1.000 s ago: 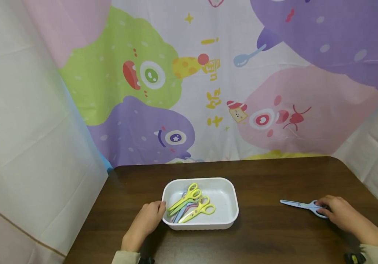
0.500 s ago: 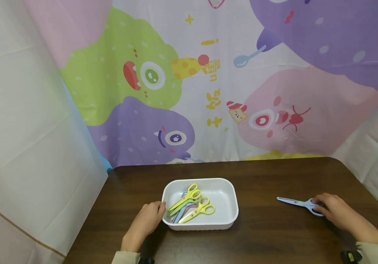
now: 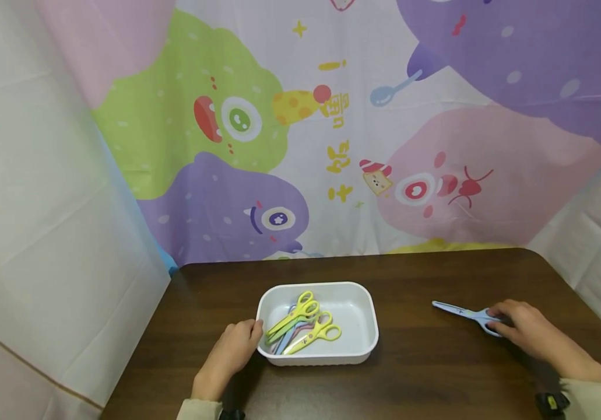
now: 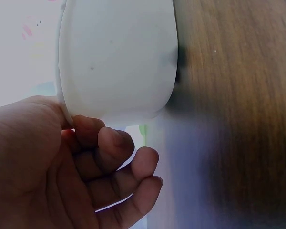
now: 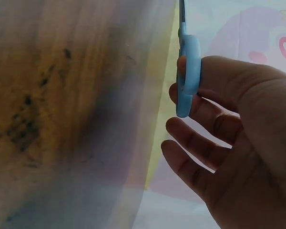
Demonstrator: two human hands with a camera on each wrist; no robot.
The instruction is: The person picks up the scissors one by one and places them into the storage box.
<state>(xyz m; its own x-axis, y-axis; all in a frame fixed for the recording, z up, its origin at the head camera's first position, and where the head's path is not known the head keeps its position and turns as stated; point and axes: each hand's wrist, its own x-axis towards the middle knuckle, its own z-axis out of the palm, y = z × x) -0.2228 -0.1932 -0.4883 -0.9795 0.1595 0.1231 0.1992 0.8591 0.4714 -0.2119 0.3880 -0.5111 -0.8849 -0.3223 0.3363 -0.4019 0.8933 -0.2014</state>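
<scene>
In the head view my right hand [image 3: 528, 332] pinches a pair of light blue scissors [image 3: 467, 313] by the handle loops, blades pointing left. The right wrist view shows a loop [image 5: 193, 64] between thumb and fingers, with the lower fingers spread off it. To the left, my left hand [image 3: 233, 349] grips the left end of a white plastic tray [image 3: 326, 360], thumb over the rim and fingers beneath. Inside the tray lie several scissors: two yellow pairs, one at the front [image 3: 310, 336] and one behind [image 3: 291, 318], over green, blue and pink ones partly hidden.
A dark brown wooden table [image 3: 410, 373] bears the tray. A cartoon-printed curtain [image 3: 342, 221] hangs along its back edge, and plain white cloth [image 3: 69, 233] hangs at both sides. Each wrist has a dark strap.
My right hand has moved left and slightly toward the back, carrying the blue scissors with it. The left hand and the tray have stayed in place.
</scene>
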